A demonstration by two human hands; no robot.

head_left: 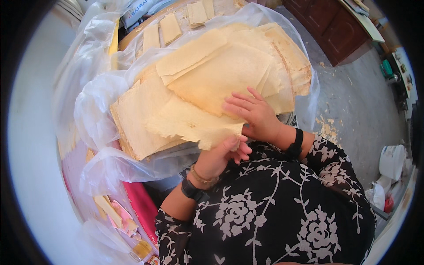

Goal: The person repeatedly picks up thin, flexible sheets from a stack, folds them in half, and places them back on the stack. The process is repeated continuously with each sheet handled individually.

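Observation:
A thin pale-yellow sheet point(190, 121) with a ragged near edge lies over layered stacks in front of me; its material I cannot tell for sure. My left hand point(216, 161) pinches this sheet's near right corner between thumb and fingers. Just to the right, my right hand point(260, 117) rests its outstretched fingers on the sheets, its thumb low by the same corner. Beyond the hands, a folded sheet point(190, 53) and a broad sheet point(225, 79) overlap on a thick stack point(291, 62) with rough edges. Another stack point(137, 115) lies to the left.
Clear plastic film point(97, 97) bunches under and around the stacks. Folded bundles point(170, 28) lie at the far side. Scraps point(329, 130) litter the grey floor at right, near a white bucket point(391, 161). A brown cabinet point(324, 24) stands at far right.

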